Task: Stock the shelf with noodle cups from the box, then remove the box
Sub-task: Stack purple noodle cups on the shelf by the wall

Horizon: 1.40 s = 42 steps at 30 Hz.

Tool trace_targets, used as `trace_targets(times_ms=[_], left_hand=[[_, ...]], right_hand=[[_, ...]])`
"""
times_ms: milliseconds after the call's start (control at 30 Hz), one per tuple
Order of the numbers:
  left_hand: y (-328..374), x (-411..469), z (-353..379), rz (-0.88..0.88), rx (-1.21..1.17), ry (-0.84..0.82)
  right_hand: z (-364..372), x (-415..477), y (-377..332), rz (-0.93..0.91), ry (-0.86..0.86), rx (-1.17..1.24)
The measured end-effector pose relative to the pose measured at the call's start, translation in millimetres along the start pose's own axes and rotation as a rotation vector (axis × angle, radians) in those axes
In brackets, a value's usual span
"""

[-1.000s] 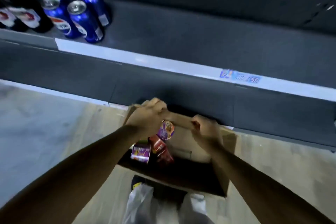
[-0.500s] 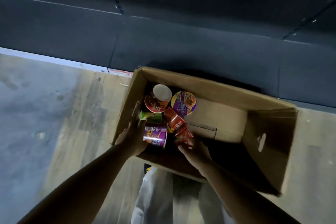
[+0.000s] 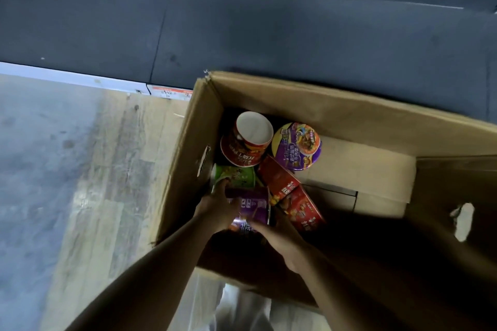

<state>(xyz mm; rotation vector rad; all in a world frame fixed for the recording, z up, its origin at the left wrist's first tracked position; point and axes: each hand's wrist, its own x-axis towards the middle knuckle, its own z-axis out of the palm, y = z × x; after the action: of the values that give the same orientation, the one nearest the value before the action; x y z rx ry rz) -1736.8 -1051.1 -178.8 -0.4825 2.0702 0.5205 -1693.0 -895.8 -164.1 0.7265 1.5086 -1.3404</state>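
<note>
An open cardboard box (image 3: 336, 105) stands on the floor against the dark shelf base. Inside lie several noodle cups: a red cup bottom-up (image 3: 246, 140), a purple-lidded cup (image 3: 297, 145), a green cup on its side (image 3: 236, 176), red cups (image 3: 279, 181) and a purple cup on its side (image 3: 254, 205). My left hand (image 3: 215, 209) is inside the box, wrapped round the left of the purple cup. My right hand (image 3: 279, 236) closes on the same cup from the right and below. Both forearms reach in over the near wall.
The dark shelf base (image 3: 242, 35) fills the top of the view, with a white price strip (image 3: 75, 79) at its foot. Pale wood-look floor (image 3: 94, 183) lies left of the box. The box's right half is bare cardboard bottom (image 3: 357, 169). Light trousers (image 3: 242, 312) show below.
My view dropped from the shelf with blue cans down into the box. Both hands left the box's far rim, went inside, and closed on the purple cup lying on its side.
</note>
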Motion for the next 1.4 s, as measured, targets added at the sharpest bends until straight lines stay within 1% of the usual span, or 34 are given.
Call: trace_targets(times_ms=[67, 167, 267, 300, 367, 467, 567, 733, 833, 967, 1100, 1200, 1300, 1400], left_hand=[[5, 3, -4, -0.034, -0.032, -0.021], [17, 2, -8, -0.079, -0.105, -0.070], [26, -3, -7, -0.109, -0.087, -0.126], [30, -6, -9, -0.120, -0.078, -0.135], [37, -14, -13, -0.149, -0.088, -0.156], [49, -28, -22, -0.161, -0.185, -0.187], [64, -50, -30, -0.168, -0.280, -0.213], [98, -101, -53, -0.122, -0.299, -0.243], [123, -142, -71, -0.059, -0.244, -0.289], [155, -197, -102, 0.065, -0.100, -0.308], [196, -256, -138, 0.261, 0.135, -0.266], [232, -305, -170, 0.388, 0.296, -0.234], [265, -349, -196, 0.442, 0.366, -0.236], [292, -395, -215, 0.481, 0.382, -0.199]], right_hand=[[3, 2, -4, 0.002, -0.034, 0.072], [5, 4, -9, 0.041, -0.047, 0.097], [9, 6, -11, 0.148, -0.036, 0.240], [10, 8, -8, 0.179, -0.015, 0.297], [8, 7, -6, 0.181, 0.046, 0.356], [-3, -6, -6, 0.190, 0.129, 0.439], [-19, -28, -9, 0.161, 0.181, 0.463], [-51, -82, -27, 0.061, 0.314, 0.442], [-73, -129, -39, 0.024, 0.363, 0.423], [-97, -197, -62, -0.026, 0.403, 0.401], [-121, -267, -89, -0.115, 0.417, 0.391], [-138, -317, -111, -0.178, 0.402, 0.428], [-153, -366, -136, -0.281, 0.409, 0.471], [-171, -410, -154, -0.365, 0.472, 0.482]])
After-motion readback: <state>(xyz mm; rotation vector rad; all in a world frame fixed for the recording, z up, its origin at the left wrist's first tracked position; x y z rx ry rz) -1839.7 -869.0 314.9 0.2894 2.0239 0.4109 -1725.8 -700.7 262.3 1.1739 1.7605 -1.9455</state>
